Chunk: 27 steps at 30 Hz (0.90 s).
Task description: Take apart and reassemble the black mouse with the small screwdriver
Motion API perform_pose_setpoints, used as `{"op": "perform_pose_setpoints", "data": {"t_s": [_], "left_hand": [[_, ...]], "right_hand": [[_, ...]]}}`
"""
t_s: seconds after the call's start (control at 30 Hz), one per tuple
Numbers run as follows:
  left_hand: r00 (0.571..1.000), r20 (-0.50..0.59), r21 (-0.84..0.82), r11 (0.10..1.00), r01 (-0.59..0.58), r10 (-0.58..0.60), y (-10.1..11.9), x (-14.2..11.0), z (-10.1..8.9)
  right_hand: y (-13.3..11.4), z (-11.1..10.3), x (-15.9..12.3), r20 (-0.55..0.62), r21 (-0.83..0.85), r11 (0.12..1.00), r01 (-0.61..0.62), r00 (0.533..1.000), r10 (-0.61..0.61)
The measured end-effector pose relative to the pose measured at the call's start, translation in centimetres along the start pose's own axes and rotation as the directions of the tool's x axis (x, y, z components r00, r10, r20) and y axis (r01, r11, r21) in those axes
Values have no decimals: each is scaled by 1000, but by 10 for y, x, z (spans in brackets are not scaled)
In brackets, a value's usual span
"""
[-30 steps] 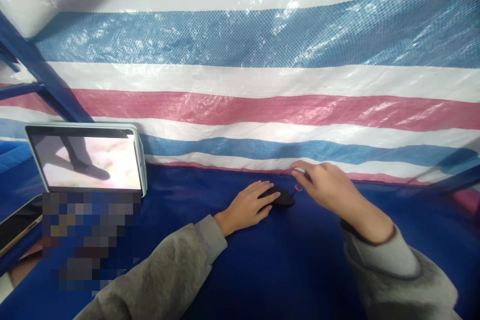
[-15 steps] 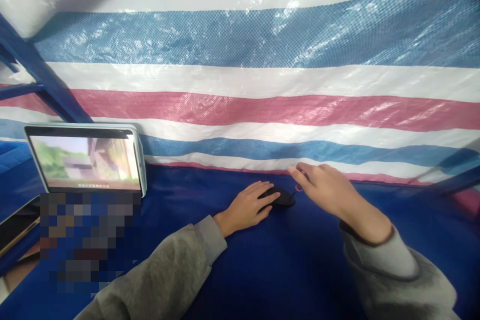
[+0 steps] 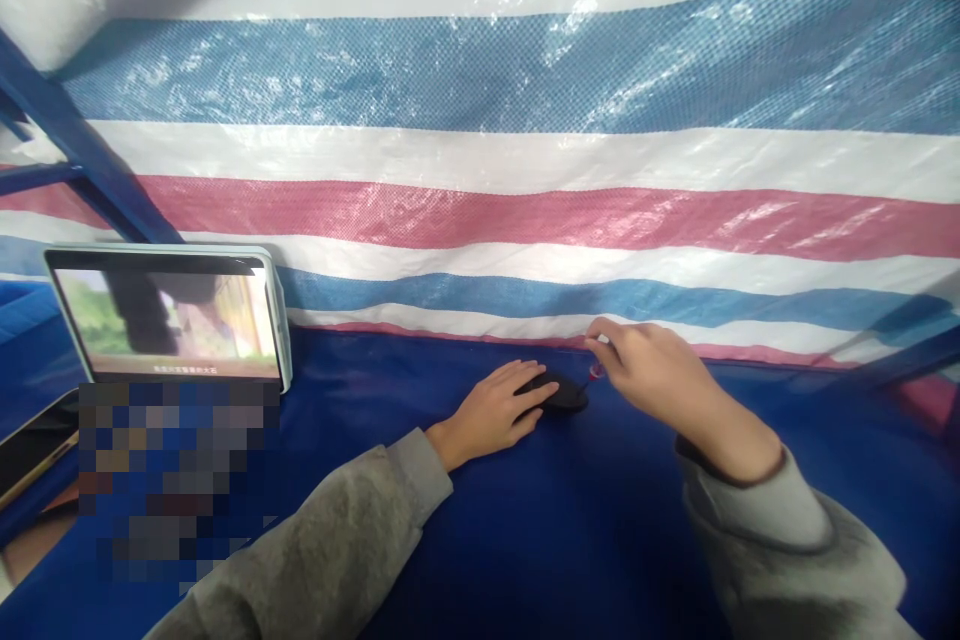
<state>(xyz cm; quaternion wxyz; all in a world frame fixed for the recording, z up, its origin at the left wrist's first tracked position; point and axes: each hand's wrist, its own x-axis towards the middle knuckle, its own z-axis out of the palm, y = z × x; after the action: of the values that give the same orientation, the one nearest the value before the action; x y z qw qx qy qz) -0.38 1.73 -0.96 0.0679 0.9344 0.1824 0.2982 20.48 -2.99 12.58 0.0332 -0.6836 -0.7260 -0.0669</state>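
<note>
Filling the far side we see a striped sheet (image 3: 480,70) in white, blue and red, hanging down to the far edge of a blue table (image 3: 562,550). From the near side 2 grey sleeves (image 3: 337,520) reach in over that table. At the far left we make out a blue frame (image 3: 82,135) with slanting bars, and in front of it a tablet (image 3: 165,315) stands tilted back, its screen lit with a picture. A dark phone (image 3: 34,445) with a gold edge lies to the left and nearer to us. Our right hand (image 3: 652,370) is raised above the table with thumb and forefinger brought together, pinching a slim tool (image 3: 596,372). Our left hand (image 3: 495,410) lies palm down, fingers spread apart over the left part of a flat black object (image 3: 566,392). That object rests on the table between our hands, its right end showing past the left fingertips, just left of the pinch and lower, apart from the right fingers. The tool's upper part is hidden in the grip; below it we see a pinkish-purple ring and a thin dark shaft slanting toward the object's right end, though whether they touch we cannot tell.
</note>
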Motion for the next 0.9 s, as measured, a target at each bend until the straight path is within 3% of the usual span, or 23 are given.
{"op": "perform_pose_setpoints", "data": {"t_s": [0.37, 0.57, 0.9], "left_hand": [[1000, 7, 2, 1000, -1, 1, 0, -1, 1], [1000, 12, 8, 1000, 11, -11, -1, -1, 2], [1000, 8, -7, 1000, 11, -10, -1, -1, 3]], "right_hand": [[3, 4, -2, -46, 54, 997, 58, 997, -55], [1, 4, -1, -45, 38, 999, 12, 999, -11], [-8, -4, -1, 77, 36, 996, -80, 994, 77]]}}
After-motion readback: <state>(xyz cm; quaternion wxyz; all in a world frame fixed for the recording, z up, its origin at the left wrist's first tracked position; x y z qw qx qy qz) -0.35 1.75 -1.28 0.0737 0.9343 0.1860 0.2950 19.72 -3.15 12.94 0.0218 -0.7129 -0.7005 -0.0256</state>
